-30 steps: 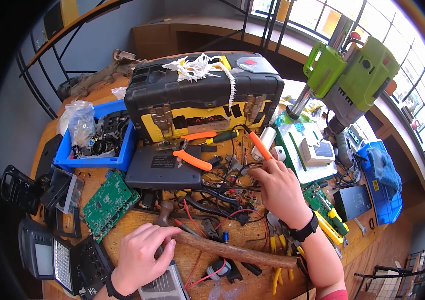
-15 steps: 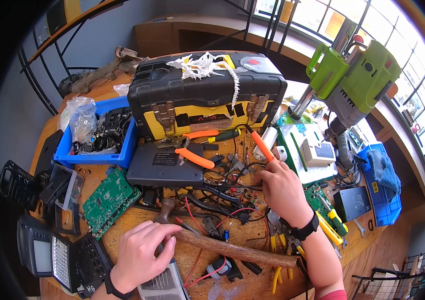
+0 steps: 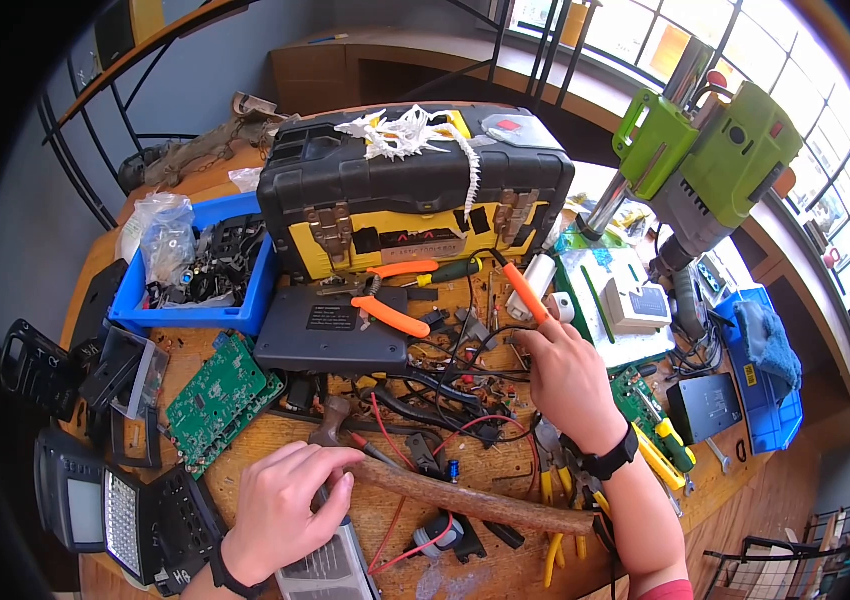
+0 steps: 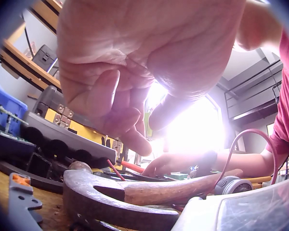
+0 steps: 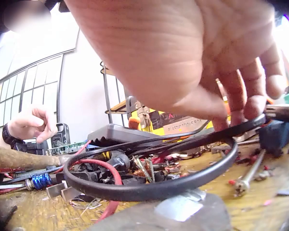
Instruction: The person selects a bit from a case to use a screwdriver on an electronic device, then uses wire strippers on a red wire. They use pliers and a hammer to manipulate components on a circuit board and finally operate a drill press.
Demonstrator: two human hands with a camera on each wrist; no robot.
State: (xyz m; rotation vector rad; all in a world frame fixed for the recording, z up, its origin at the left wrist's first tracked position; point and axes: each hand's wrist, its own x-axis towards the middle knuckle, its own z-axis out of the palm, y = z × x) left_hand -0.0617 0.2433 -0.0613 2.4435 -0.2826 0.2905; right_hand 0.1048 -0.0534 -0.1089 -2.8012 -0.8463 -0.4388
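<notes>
Above the hammer (image 4: 159, 190), my left hand (image 3: 280, 510) hangs with loosely curled fingers and nothing in them. The hammer lies with its metal head (image 3: 330, 425) to the left and its wooden handle (image 3: 485, 505) slanting right. My right hand (image 3: 570, 385) is low over the clutter, fingers loosely extended. Its fingertips are right at a black cable (image 5: 183, 187) in the right wrist view. A tool's orange handle (image 3: 525, 290) reaches up to the knuckles in the head view; the hand hides its near end. Beneath the left hand lies a grey-and-clear case (image 3: 330, 570).
A black-yellow toolbox (image 3: 415, 190) stands behind orange-handled cutters (image 3: 390, 313) on a dark flat box (image 3: 315, 345). To the left are a blue bin (image 3: 195, 318) and green circuit board (image 3: 220, 400). A green drill press (image 3: 715, 150) stands right; several yellow-handled pliers (image 3: 555, 490) lie nearer.
My right hand has shifted slightly right and toward me, its fingers drawn a little off the orange handle. The left hand stays in place over the hammer. The view has tilted slightly.
</notes>
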